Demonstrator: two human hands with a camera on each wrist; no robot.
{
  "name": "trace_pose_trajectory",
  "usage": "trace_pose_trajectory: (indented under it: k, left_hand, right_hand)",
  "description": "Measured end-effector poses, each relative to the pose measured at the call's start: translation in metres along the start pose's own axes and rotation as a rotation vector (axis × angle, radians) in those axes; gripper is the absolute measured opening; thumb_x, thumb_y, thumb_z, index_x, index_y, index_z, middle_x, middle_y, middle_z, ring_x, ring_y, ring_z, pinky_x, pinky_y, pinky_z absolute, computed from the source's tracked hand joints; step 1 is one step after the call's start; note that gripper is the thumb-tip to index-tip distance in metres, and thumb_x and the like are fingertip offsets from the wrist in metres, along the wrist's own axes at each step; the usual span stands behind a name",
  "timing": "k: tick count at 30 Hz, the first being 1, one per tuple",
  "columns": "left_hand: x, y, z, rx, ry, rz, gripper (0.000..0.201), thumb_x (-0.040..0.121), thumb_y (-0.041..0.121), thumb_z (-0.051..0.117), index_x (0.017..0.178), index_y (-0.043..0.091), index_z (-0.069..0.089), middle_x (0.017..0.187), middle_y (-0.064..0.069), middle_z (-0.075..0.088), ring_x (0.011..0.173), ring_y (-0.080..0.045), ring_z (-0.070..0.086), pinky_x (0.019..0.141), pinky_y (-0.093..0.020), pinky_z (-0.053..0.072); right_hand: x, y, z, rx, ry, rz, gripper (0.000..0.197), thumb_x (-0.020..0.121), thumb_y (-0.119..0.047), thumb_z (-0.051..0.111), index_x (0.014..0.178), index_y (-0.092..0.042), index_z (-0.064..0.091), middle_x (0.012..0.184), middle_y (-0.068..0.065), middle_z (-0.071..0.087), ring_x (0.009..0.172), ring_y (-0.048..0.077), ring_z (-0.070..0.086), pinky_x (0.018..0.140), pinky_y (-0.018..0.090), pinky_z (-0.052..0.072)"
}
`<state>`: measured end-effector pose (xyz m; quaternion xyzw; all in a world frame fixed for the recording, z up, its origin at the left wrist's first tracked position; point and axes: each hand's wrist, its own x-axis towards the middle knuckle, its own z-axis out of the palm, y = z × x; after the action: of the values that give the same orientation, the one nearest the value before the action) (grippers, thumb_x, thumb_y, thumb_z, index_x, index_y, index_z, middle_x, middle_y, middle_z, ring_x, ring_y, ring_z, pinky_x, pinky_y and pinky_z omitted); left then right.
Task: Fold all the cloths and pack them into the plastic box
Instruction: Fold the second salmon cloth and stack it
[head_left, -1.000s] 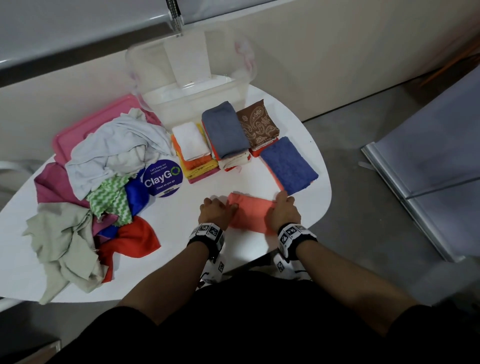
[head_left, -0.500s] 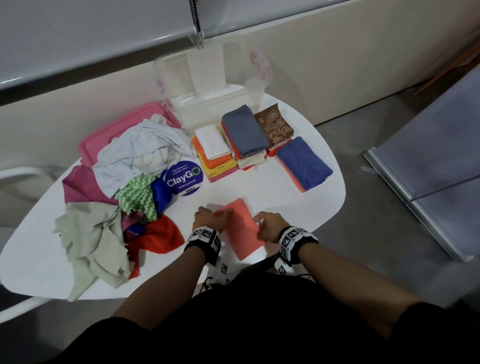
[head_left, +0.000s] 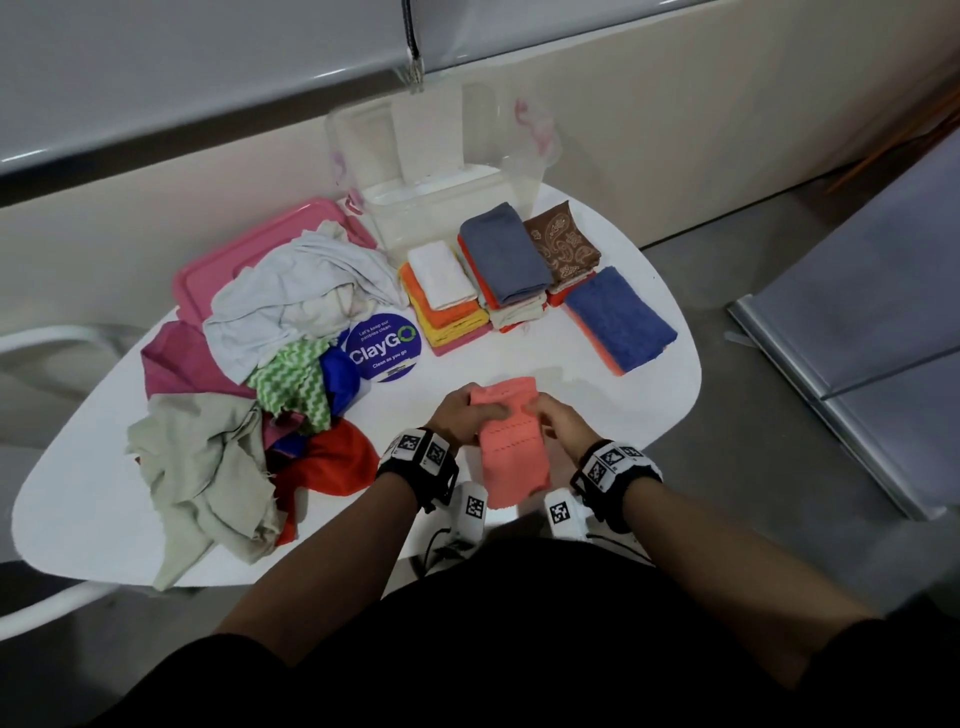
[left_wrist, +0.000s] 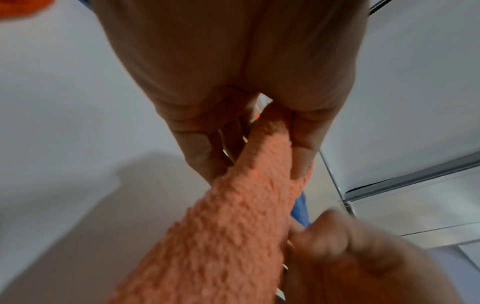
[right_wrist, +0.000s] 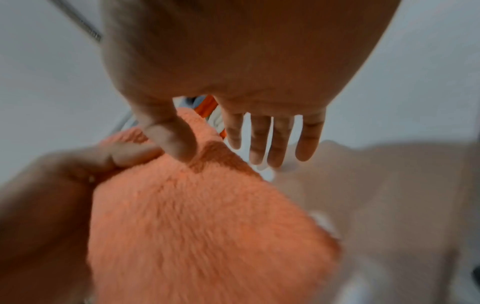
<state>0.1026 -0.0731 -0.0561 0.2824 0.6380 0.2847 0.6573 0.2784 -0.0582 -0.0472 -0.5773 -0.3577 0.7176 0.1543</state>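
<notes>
Both grips are on the same thing right now: the left hand (head_left: 464, 415) pinches the top of a salmon-orange fuzzy microfiber cloth (head_left: 511, 447) between thumb and fingers, and the right hand (head_left: 563, 423) has its thumb pressed into the cloth while the other fingers (right_wrist: 279, 142) hang out straight behind it. So lefty is properly clamped on it, righty is more of a loose thumb pinch. The cloth is folded into a narrow strip and hangs just over the near edge of the white rounded counter (head_left: 597, 395), lifted off the surface, probably so it drapes straight for the next fold.

Toward the far edge sit stacks of folded cloths (head_left: 501, 275) in white, orange, yellow, grey, brown paisley and blue, parked just in front of the clear plastic box (head_left: 441, 202), which looks empty as far as I can tell. I'd guess they're staged there so packing is one quick go later.

On the left side there's still a messy pile of unfolded cloths (head_left: 249, 374), partly over a pink lid (head_left: 223, 260). So maybe halfway done folding, packing not started.
</notes>
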Motion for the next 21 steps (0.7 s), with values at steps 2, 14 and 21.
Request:
trace_pose_trajectory:
  k: [2, 14, 21]
  left_hand:
    - [0.001, 0.012, 0.008, -0.074, -0.016, 0.012, 0.036, 0.068, 0.018, 0.079, 0.096, 0.014, 0.058, 0.093, -0.008, 0.067, 0.090, -0.029, 0.064, 0.074, -0.037, 0.054]
    - [0.074, 0.100, 0.128, -0.194, 0.131, 0.024, 0.037, 0.090, 0.044, 0.063, 0.113, 0.017, 0.056, 0.103, -0.011, 0.065, 0.082, -0.027, 0.066, 0.061, -0.036, 0.056]
    - [0.145, 0.109, 0.174, -0.198, 0.466, 0.150, 0.067, 0.062, 0.083, 0.061, 0.092, 0.024, 0.068, 0.092, 0.000, 0.074, 0.087, -0.025, 0.070, 0.077, -0.052, 0.058]
  right_hand:
    - [0.000, -0.009, -0.007, 0.115, -0.041, 0.060, 0.050, 0.089, -0.057, 0.058, 0.107, -0.012, 0.071, 0.099, 0.014, 0.074, 0.090, 0.030, 0.071, 0.080, 0.038, 0.058]
    - [0.050, -0.078, -0.170, -0.478, 0.169, -0.295, 0.044, 0.091, -0.051, 0.059, 0.126, -0.024, 0.054, 0.108, -0.006, 0.065, 0.097, 0.018, 0.064, 0.083, 0.035, 0.051]
    - [0.103, -0.125, -0.224, -0.592, 0.192, -0.349, 0.042, 0.092, -0.042, 0.052, 0.132, -0.030, 0.055, 0.110, 0.003, 0.066, 0.092, 0.023, 0.063, 0.085, 0.039, 0.053]
